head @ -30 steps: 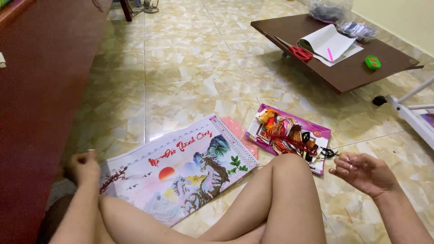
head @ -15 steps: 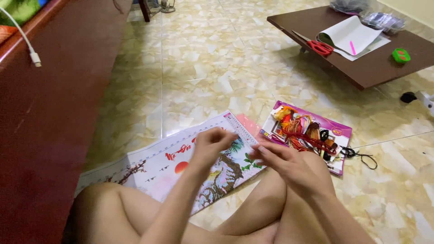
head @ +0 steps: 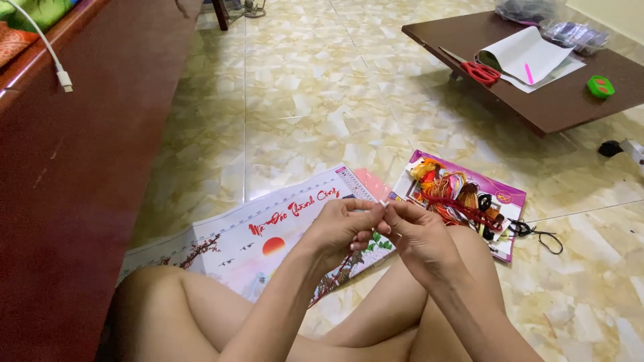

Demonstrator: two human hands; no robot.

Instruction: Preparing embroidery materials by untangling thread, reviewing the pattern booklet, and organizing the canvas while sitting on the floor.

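The person sits cross-legged on the tiled floor (head: 315,87), both forearms reaching forward over the bare knees so that the hands meet in front of the body. The left hand (head: 342,230) is curled, its thumb and forefinger pinched narrow on a tiny white piece (head: 384,202). The right hand (head: 417,234) comes in from the other side, fingers bent, its fingertips (head: 394,209) closed on the same small piece, so the two hands touch there. What the piece is I cannot tell; it is too small.

Just under the hands lies a printed picture sheet (head: 268,234) with a red sun and branches, spread flat on the floor. Beside it to the right lies a purple card (head: 500,194) bearing bundles of coloured thread (head: 449,191), with a black cord (head: 537,232) next to it. Well apart, a low brown desk (head: 550,107) carries red scissors (head: 477,71), white paper (head: 526,53) and a green object (head: 600,86).
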